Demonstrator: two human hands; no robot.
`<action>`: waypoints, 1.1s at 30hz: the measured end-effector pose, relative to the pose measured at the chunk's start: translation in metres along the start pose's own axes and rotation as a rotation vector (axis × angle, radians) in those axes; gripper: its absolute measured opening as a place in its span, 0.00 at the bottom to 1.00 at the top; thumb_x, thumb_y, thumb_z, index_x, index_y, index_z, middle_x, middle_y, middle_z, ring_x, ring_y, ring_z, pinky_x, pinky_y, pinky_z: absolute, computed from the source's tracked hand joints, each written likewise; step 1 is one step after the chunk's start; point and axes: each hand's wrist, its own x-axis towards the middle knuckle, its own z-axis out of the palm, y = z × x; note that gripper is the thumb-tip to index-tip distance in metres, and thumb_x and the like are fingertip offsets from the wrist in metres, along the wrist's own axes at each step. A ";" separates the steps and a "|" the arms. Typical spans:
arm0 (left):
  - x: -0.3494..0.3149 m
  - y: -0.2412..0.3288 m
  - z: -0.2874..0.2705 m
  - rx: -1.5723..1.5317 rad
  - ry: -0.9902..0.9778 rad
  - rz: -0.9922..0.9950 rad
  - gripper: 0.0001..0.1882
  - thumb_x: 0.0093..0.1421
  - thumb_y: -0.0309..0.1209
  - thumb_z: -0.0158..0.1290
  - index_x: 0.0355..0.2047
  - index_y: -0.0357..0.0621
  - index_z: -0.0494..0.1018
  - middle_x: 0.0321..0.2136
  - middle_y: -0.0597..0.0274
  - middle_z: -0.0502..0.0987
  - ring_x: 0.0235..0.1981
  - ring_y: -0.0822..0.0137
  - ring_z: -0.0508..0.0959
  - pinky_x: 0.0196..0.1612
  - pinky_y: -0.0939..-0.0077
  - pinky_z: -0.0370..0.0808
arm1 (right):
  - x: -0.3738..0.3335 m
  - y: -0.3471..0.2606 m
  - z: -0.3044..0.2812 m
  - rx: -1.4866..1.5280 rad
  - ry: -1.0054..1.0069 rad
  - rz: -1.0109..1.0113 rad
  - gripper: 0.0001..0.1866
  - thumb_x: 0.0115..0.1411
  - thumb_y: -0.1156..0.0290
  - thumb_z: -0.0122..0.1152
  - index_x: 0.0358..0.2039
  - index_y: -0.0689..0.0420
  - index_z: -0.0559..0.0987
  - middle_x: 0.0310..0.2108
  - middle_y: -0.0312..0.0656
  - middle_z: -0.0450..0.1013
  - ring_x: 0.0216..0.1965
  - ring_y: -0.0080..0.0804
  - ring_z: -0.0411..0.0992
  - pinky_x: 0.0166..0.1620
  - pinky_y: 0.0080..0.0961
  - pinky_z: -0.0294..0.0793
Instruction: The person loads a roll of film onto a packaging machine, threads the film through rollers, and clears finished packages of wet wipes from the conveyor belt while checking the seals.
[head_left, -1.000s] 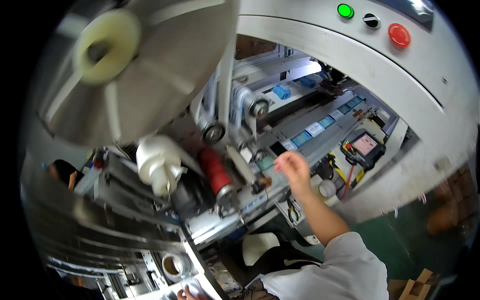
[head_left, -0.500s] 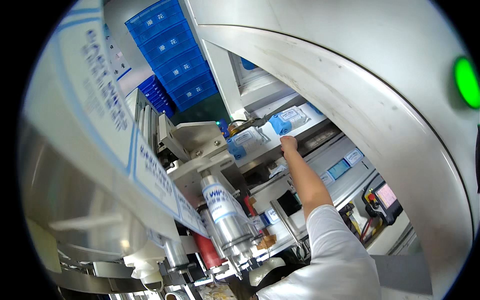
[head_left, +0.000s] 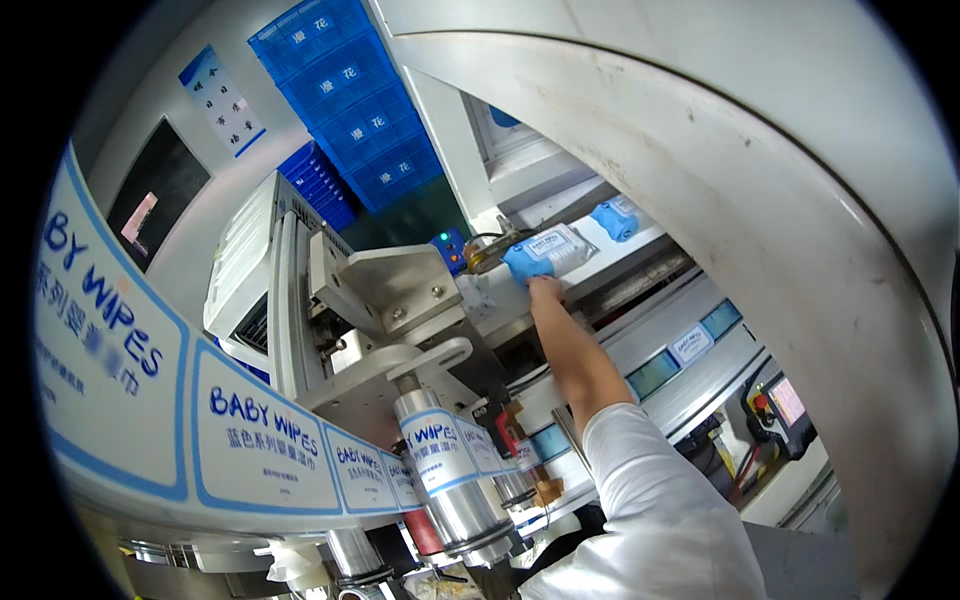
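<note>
My right hand (head_left: 546, 289) reaches in from the lower right, the bare forearm following a white short sleeve (head_left: 640, 470). Its bent fingers are closed at the lower edge of a blue and white soft pack of wet wipes (head_left: 555, 252), which lies on a white conveyor (head_left: 600, 262). The fingertips are partly hidden against the pack. Farther along to the right lies a second wipes pack (head_left: 617, 217). Part of another pale pack (head_left: 474, 297) shows at the left, behind the metal bracket. My left hand is out of view.
A web of printed labels (head_left: 265, 440) runs across the left over a metal roller (head_left: 440, 460). Metal brackets (head_left: 400, 285) stand beside the conveyor. A large white machine housing (head_left: 800, 180) curves over the right. Blue crates (head_left: 350, 100) are stacked behind; a control screen (head_left: 785, 400) sits at lower right.
The wipes packs have moved left along the conveyor, and my right hand has shifted left with the one it touches. The label web hangs lower and looks sharper.
</note>
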 end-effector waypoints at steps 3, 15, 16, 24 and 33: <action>0.025 0.059 -0.052 -0.310 -0.156 -0.268 0.35 0.56 0.46 0.54 0.54 0.29 0.62 0.24 0.48 0.75 0.38 0.48 0.73 0.42 0.50 0.68 | -0.011 -0.003 -0.012 0.471 -0.217 -0.103 0.18 0.46 0.71 0.66 0.39 0.59 0.76 0.39 0.43 0.73 0.39 0.38 0.71 0.48 0.33 0.71; 0.022 -0.075 0.050 0.172 0.270 0.259 0.25 0.55 0.50 0.52 0.41 0.42 0.72 0.39 0.48 0.73 0.39 0.45 0.73 0.42 0.50 0.69 | -0.207 -0.008 -0.176 1.033 -0.563 -0.352 0.04 0.54 0.77 0.61 0.26 0.58 0.74 0.28 0.34 0.69 0.33 0.24 0.69 0.40 0.18 0.69; 0.024 -0.082 0.053 0.183 0.337 0.387 0.25 0.56 0.51 0.51 0.41 0.42 0.73 0.38 0.48 0.73 0.37 0.45 0.73 0.41 0.50 0.70 | -0.226 0.003 -0.190 1.002 -0.531 -0.380 0.04 0.54 0.77 0.61 0.26 0.57 0.73 0.28 0.34 0.70 0.34 0.23 0.69 0.41 0.19 0.69; 0.034 -0.065 -0.004 -0.039 0.106 0.469 0.20 0.60 0.41 0.49 0.41 0.35 0.71 0.38 0.39 0.70 0.39 0.41 0.70 0.44 0.49 0.68 | -0.386 0.131 -0.284 0.732 -0.376 -0.672 0.07 0.53 0.76 0.62 0.22 0.59 0.73 0.37 0.33 0.61 0.39 0.22 0.64 0.42 0.20 0.63; 0.004 0.055 -0.046 -1.718 -0.866 0.639 0.38 0.59 0.52 0.51 0.62 0.43 0.53 0.54 0.50 0.66 0.53 0.56 0.69 0.56 0.62 0.64 | -0.556 0.245 -0.305 0.239 -0.539 -1.006 0.08 0.49 0.74 0.68 0.32 0.56 0.80 0.55 0.48 0.55 0.59 0.39 0.56 0.57 0.30 0.60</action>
